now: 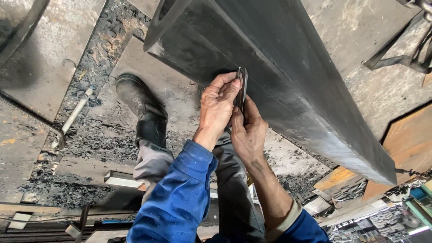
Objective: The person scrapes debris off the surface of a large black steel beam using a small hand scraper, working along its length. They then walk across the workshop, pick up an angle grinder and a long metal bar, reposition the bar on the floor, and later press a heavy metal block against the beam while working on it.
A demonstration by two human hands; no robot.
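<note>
Thin flat metal tool (242,90), perhaps a small square or gauge, pressed on edge against the sloping face of a long dark steel beam (288,81), just above both sets of fingertips. Pinched near its top by the left hand (216,110), fingers (227,83) curled narrow around it; steadied from below by the right hand (247,132), thumb and fingers closed on its lower part. Faint scribed line on the steel running away from the fingertips toward the upper left. Step in hand, as a judgement: marking or checking a line on the beam face. Next move likely calls for a firm, unslipping hold and the tool kept flush to the steel. Below the wrists: blue sleeves, grey trousers, a black boot (141,105). Beyond the fingers: concrete floor (40,72) strewn with dark metal chips, a pale rod to the left, stacked metal sections and rusty plates at lower right.
</note>
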